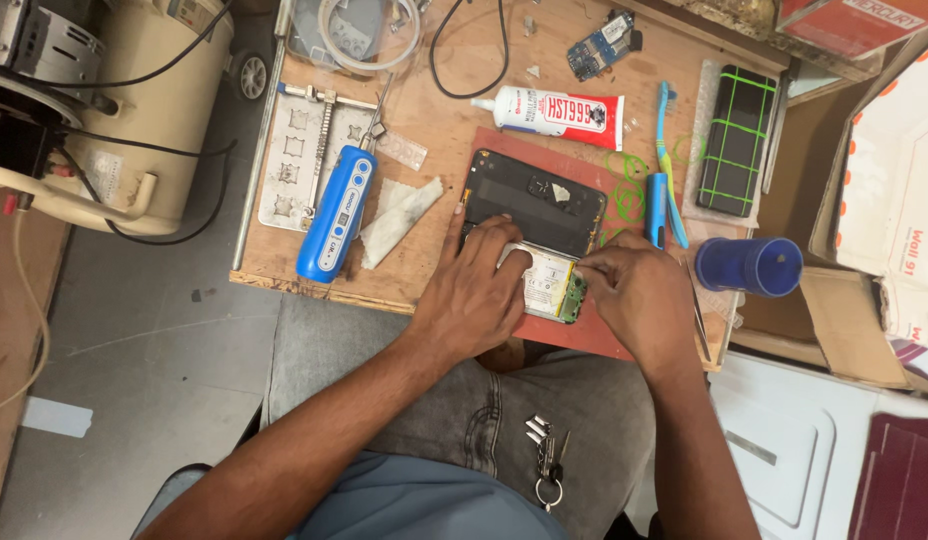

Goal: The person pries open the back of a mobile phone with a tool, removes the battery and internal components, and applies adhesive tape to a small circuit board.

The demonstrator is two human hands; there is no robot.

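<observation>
Just right of the frame's centre, my left hand [476,290] lies flat with the fingers spread over the opened phone [532,205], pressing down on the pale battery [546,282] that sits at its lower end. That grip is open, a press rather than a clasp. My right hand [632,295] comes in from the right with the fingertips pinched close at the battery's right edge, next to the small green circuit board [574,297]. Whether that grip has actually closed on anything I cannot tell, since my own fingers hide the spot.

The phone rests on a red mat [594,335] on the wooden desk [424,120]. Its back is off and the dark inner frame lies bare above the battery, so I judge the opening-up as done and the battery work as the step in hand. The battery looks slightly askew to the frame, not yet settled flush or not yet lifted free; I cannot say which.

To the left of centre the blue electric screwdriver [334,215] lies untouched beside a white cloth [399,220]. The white glue tube [549,108] lies capped near the top of the frame. Green rubber bands [624,185] lie loose to the right of the phone, and another dark phone [739,140] bound with green bands sits at upper right.
</observation>
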